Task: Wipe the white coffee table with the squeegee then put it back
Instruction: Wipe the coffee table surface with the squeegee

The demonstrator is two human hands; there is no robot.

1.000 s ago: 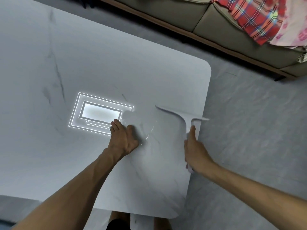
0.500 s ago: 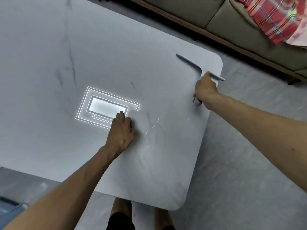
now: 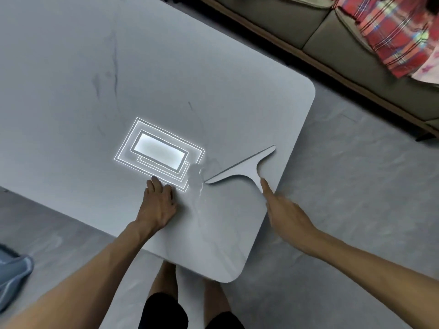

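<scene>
A white veined coffee table (image 3: 166, 67) is noted on a grey floor (image 3: 356, 186), with a sofa (image 3: 297, 22) beyond. The squeegee (image 3: 247, 168) is held near the table's right edge, its blade running near-left to far-right. Its handle is gripped by the right hand (image 3: 285, 214), forefinger extended. The left hand (image 3: 158, 205) is rested loosely on the top.

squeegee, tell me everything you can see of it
The squeegee is pale grey-white and T-shaped, seemingly smooth plastic: a long thin blade with tapered ends and a handle. It lies slantwise on the white coffee table near its right edge. The right hand grips the handle, hiding most of it, forefinger stretched along it. The blade's left tip ends beside a wet-looking streak.
</scene>
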